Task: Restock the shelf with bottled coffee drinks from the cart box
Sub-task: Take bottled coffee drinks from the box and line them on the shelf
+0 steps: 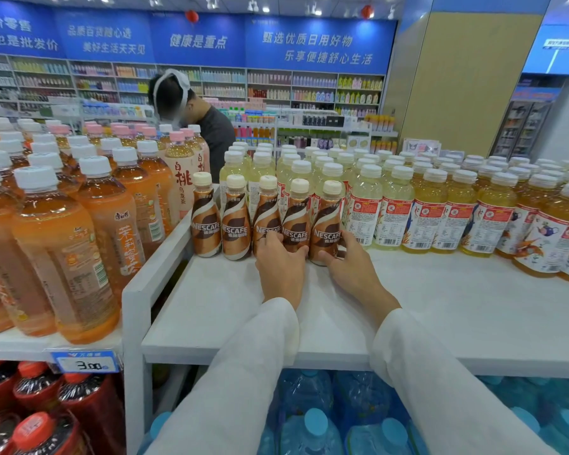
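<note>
5 Nescafé coffee bottles (206, 224) are lined up on the shelf (243, 307). The 2 at the shelf's right are gripped, 1 by the left hand (281, 264) and 1 by the right hand (352, 267). The shelf front is judged unfilled.

A: Head view, where from?
B: Worn at head height, close against the flat white shelf board (440, 307). Faces forward, tilted down.
A: Near field?
B: Two white sleeves (260, 372) enter from the bottom edge. The left hand (281, 262) and right hand (350, 264) sit mid-frame at the brown-and-cream plastic coffee bottles (235, 224).
A: Far field?
B: Blue wall banners (309, 44) with white lettering, along the top.
A: Lens?
B: Wide-angle; bottles at far left and right lean outward.
</note>
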`<state>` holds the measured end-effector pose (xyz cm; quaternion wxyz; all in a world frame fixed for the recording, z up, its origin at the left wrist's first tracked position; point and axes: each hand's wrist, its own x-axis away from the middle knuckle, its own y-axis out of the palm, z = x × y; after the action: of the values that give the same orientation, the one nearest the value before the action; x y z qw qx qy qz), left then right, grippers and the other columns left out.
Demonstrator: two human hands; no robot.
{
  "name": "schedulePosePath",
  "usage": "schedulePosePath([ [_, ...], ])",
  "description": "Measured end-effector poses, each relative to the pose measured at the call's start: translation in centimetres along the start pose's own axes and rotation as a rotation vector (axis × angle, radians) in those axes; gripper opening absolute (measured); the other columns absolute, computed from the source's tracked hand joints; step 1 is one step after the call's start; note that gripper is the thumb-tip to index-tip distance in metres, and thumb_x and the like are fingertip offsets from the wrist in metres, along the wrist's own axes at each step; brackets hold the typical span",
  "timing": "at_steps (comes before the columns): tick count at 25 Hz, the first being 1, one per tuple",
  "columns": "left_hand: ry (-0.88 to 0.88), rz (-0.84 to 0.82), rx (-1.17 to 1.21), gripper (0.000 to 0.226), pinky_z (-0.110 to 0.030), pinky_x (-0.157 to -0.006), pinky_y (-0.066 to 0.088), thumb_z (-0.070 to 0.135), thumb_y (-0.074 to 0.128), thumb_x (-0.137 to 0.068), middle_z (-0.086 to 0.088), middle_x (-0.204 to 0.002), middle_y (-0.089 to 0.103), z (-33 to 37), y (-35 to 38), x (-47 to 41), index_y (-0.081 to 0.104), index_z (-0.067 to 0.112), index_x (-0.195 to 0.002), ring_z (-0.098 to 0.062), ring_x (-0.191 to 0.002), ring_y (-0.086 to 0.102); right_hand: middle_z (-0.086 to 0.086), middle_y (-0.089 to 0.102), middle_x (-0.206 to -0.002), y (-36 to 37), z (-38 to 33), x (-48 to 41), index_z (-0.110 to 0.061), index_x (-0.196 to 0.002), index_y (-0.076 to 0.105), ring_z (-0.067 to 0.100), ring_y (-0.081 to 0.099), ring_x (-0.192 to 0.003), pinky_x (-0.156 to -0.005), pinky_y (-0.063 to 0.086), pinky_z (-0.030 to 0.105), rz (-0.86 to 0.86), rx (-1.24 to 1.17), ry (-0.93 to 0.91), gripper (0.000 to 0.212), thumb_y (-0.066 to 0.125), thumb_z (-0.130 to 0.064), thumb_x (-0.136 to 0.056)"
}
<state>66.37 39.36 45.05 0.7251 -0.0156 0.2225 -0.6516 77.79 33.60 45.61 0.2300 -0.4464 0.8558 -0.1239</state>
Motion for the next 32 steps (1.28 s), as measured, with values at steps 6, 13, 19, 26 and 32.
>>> schedulePosePath([
  [6,0.017,-0.009,0.019,0.045,-0.043,-0.094,0.052,0.029,0.084,-0.078,-0.002,-0.113,0.058,-0.2,0.0,0.0,0.056,0.016,-0.111,-0.023,-0.104,0.057,-0.013,0.056,-0.121,0.3,0.0,0.1,-0.025,-0.145,0.044,0.008,0.052,-0.11,-0.095,0.04,0.025,0.002,0.005,-0.002,0.059,0.07,-0.019,-0.093],
  [13,0.036,-0.023,0.011,0.047,-0.04,-0.094,0.052,0.029,0.085,-0.077,0.0,-0.113,0.056,-0.1,-0.4,0.1,0.055,0.017,-0.112,-0.018,-0.099,0.055,-0.011,0.057,-0.124,-0.1,-0.6,0.3,-0.024,-0.146,0.044,0.009,0.052,-0.111,-0.097,0.04,0.026,-0.016,-0.006,0.031,0.06,0.071,-0.018,-0.092],
  [19,0.035,-0.055,0.016,0.047,-0.04,-0.094,0.053,0.035,0.081,-0.08,0.001,-0.114,0.061,-0.4,-1.4,0.3,0.058,0.017,-0.117,-0.019,-0.103,0.059,-0.009,0.057,-0.107,-0.3,-2.3,1.6,-0.021,-0.126,0.055,0.012,0.051,-0.099,-0.085,0.04,0.028,0.002,0.128,0.061,0.036,0.069,-0.024,-0.092],
  [26,0.02,-0.003,-0.061,0.04,-0.034,-0.094,0.05,0.042,0.067,-0.089,0.004,-0.116,0.063,-2.9,-7.3,-1.6,0.06,0.02,-0.122,-0.019,-0.108,0.06,-0.001,0.069,-0.099,1.0,-9.7,1.6,-0.015,-0.112,0.065,0.02,0.063,-0.093,-0.074,0.049,0.032,0.055,0.38,-0.142,0.025,0.06,-0.028,-0.092],
  [32,0.023,-0.014,-0.089,0.054,-0.042,-0.101,0.051,0.057,0.066,-0.087,0.003,-0.127,0.062,-4.3,-9.8,-3.8,0.056,0.023,-0.128,-0.02,-0.117,0.059,0.011,0.058,-0.133,3.5,-15.1,-2.9,-0.009,-0.144,0.044,0.03,0.055,-0.12,-0.091,0.047,0.037,-0.084,0.515,-0.326,0.05,0.055,-0.014,-0.095],
])
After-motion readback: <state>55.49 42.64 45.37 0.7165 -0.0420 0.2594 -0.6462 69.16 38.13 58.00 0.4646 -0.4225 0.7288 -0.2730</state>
